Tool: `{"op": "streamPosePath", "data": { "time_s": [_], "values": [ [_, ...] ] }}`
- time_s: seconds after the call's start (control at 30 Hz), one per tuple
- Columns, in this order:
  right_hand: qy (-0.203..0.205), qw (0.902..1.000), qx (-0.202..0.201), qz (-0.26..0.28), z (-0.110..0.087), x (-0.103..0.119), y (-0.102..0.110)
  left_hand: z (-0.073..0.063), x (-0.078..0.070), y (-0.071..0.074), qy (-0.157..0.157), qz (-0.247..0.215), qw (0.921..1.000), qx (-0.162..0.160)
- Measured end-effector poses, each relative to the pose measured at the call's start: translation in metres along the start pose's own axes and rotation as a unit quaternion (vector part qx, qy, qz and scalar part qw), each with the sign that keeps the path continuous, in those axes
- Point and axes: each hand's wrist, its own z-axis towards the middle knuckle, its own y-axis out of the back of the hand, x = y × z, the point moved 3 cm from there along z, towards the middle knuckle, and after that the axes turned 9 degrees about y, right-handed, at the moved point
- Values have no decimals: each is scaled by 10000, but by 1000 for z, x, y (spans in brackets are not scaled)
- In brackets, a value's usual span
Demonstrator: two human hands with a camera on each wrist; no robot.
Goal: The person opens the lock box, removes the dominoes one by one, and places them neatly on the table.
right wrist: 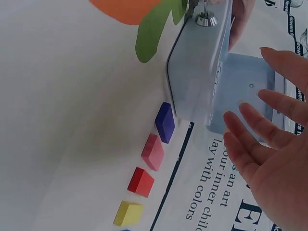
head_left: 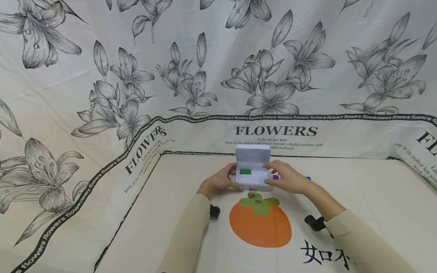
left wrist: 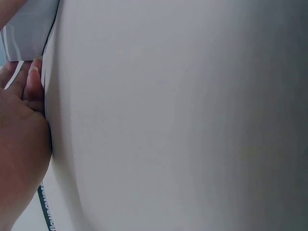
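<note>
A small white metal box (head_left: 257,187) stands on the table with its lid (head_left: 253,156) raised at the back. Inside, toward the left, lies a green block (head_left: 245,171). A silver latch (right wrist: 206,19) hangs at the box's front. My left hand (head_left: 221,179) holds the box's left end, thumb and fingers bent about it; the left wrist view shows fingertips right at its wall. At the right end is my right hand (head_left: 290,177), its fingers (right wrist: 274,127) spread and overlapping the lid in the right wrist view, with nothing between them.
Right of the box runs a row of blocks: purple (right wrist: 165,122), pink (right wrist: 153,152), red (right wrist: 141,182) and yellow (right wrist: 128,213), with a bit of blue (head_left: 308,178) beyond. An orange persimmon print (head_left: 260,223) marks the tablecloth in front. Behind hangs a flower-printed curtain (head_left: 205,136).
</note>
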Motion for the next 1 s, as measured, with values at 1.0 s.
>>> {"op": "streamPosePath", "data": {
  "time_s": [1.0],
  "values": [
    [-130,9980,522,-339,53,-16,-41,0,0,0,-135,-74,9998,98]
  ]
}}
